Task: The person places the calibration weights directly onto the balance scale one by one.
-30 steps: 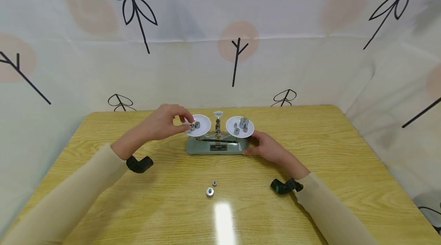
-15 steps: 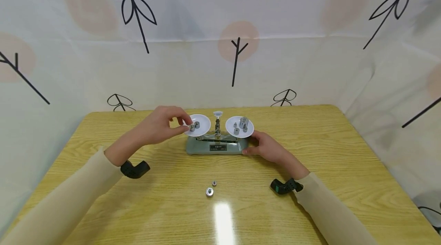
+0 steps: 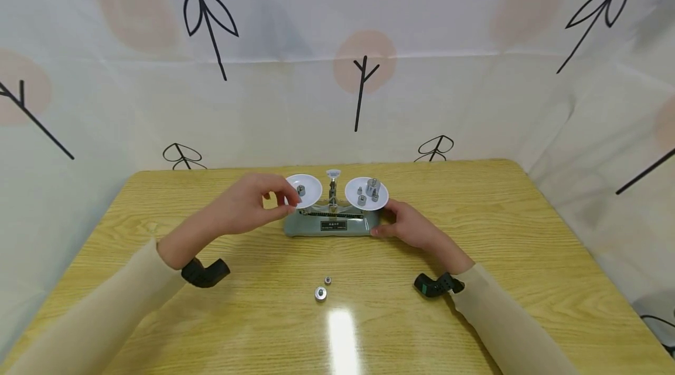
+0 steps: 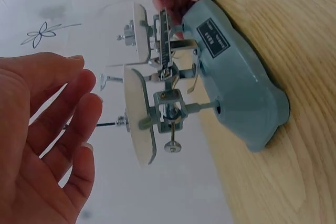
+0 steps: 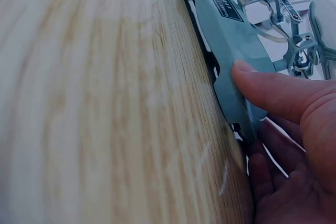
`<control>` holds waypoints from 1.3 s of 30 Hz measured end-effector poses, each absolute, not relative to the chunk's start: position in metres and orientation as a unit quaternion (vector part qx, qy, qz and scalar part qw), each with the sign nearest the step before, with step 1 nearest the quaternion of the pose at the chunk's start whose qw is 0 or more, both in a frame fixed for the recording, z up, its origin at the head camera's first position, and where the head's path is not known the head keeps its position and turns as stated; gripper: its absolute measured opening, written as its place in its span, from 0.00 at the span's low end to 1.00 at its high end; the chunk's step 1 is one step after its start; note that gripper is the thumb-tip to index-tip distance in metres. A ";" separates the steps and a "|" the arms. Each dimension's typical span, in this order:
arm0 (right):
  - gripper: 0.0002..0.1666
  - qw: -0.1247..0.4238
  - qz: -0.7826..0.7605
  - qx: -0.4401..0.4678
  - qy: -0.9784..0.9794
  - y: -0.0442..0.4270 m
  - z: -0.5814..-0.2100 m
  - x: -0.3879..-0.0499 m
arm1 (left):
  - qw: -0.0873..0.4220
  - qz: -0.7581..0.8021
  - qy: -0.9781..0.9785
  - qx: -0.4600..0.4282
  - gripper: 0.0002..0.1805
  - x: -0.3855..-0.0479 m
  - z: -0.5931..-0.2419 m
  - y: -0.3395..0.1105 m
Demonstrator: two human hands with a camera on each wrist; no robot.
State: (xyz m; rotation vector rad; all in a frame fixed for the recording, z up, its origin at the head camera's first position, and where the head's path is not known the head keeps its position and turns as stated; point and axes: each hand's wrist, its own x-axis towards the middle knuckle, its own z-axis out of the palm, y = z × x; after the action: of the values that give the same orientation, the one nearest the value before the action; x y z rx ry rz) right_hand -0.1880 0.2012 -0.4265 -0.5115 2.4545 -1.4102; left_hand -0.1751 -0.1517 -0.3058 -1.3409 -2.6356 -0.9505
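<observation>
- Pale printed cloth (image 3: 274, 111) behind a wood-grain table (image 3: 448, 328) in the head view; two-pan balance (image 3: 333, 225) at centre; left hand (image 3: 258, 202) at the left pan (image 3: 312, 181), cannot tell whether pinching anything; two metal weights (image 3: 320, 293) at lower centre.
- Left wrist view: left hand at left, thumb near bent fingers.
- Right wrist view: right hand (image 5: 315, 145) at lower right, gripping the balance's base (image 5: 231, 40).

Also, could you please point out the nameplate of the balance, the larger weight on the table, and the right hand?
Black nameplate (image 4: 213, 37): left wrist view, centre of its face.
Larger loose weight (image 3: 320, 293): head view, middle of its top.
Right hand (image 3: 408, 226): head view, middle of the hand.
</observation>
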 end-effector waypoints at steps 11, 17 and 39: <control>0.41 0.129 -0.486 -0.179 0.846 0.201 -0.424 -0.185 | -0.010 -0.329 -0.827 -0.456 0.08 -0.162 -0.320 -0.145; 0.41 0.129 -0.489 -0.180 0.844 0.201 -0.425 -0.185 | -0.037 -0.343 -0.806 -0.481 0.08 -0.156 -0.332 -0.141; 0.41 0.125 -0.479 -0.182 0.850 0.201 -0.424 -0.186 | -0.128 -0.352 -0.793 -0.480 0.07 -0.144 -0.381 -0.121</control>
State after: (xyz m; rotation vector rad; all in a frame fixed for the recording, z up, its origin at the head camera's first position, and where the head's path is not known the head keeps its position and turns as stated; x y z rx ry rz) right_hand -0.1858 0.2013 -0.4244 -0.5299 2.4765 -1.3951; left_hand -0.1443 -0.1211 -0.3805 -1.6465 -2.7169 -1.2072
